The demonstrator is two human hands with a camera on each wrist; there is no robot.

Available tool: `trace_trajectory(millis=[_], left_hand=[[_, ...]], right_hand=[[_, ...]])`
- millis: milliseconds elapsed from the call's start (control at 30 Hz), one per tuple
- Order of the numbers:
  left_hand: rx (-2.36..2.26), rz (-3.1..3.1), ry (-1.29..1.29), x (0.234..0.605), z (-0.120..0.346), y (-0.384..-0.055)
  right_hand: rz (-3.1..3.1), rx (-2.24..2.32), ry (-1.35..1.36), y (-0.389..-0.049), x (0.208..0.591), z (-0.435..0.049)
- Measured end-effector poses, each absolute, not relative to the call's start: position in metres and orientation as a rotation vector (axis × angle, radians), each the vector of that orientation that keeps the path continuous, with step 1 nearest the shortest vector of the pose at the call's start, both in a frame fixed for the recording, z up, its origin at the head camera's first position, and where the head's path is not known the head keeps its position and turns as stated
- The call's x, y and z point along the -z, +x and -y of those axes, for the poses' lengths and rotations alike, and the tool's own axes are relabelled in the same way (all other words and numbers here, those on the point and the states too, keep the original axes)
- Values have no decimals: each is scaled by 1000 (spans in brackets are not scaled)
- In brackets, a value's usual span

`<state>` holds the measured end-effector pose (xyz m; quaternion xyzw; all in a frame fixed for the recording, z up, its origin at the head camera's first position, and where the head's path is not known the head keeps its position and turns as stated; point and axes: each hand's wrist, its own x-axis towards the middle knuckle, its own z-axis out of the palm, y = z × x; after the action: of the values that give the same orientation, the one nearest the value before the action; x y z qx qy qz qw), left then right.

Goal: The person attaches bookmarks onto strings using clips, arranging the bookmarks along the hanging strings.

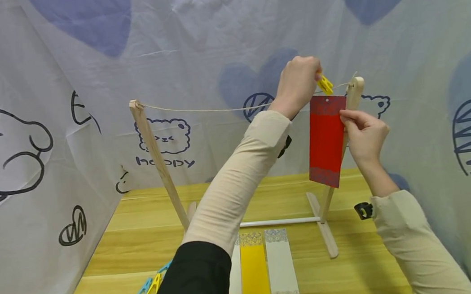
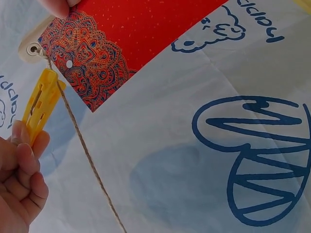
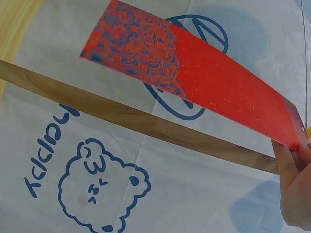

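Note:
My left hand [image 1: 299, 82] pinches a yellow clothespin [image 1: 325, 84] by its handle end, high at the right part of a thin string [image 1: 201, 110]. In the left wrist view, the clothespin's [image 2: 43, 104] tip meets the string beside the top edge of a red card [image 2: 146, 29]. Whether it clamps the string cannot be told. Between thumb and fingers, my right hand [image 1: 366, 134] holds the card's upper right edge. The card [image 1: 326, 137] hangs lengthwise, just below the string, with patterned ends and a small hole at its top.
Wooden posts, left [image 1: 157, 156] and right [image 1: 354, 95], carry the string; a white bar [image 1: 280, 222] runs low between them. On the wooden table [image 1: 112, 253] lie a yellow card [image 1: 254, 269], pale cards [image 1: 281, 265] beside it, and several clothespins [image 1: 146, 287]. Printed cloth [image 1: 197, 46] surrounds the table.

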<state>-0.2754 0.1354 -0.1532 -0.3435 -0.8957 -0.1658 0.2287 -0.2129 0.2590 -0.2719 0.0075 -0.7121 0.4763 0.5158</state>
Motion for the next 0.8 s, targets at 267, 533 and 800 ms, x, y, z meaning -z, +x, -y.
trace_trajectory(millis=[267, 533, 800], left_hand=[[459, 2472, -990, 154, -136, -276], [468, 2486, -1016, 156, -137, -275], [482, 2487, -1063, 157, -136, -276]], right_hand=[[1696, -1120, 25, -214, 271, -257], [1677, -1087, 11, -218, 270, -257], [1675, -1099, -2, -218, 268, -255]])
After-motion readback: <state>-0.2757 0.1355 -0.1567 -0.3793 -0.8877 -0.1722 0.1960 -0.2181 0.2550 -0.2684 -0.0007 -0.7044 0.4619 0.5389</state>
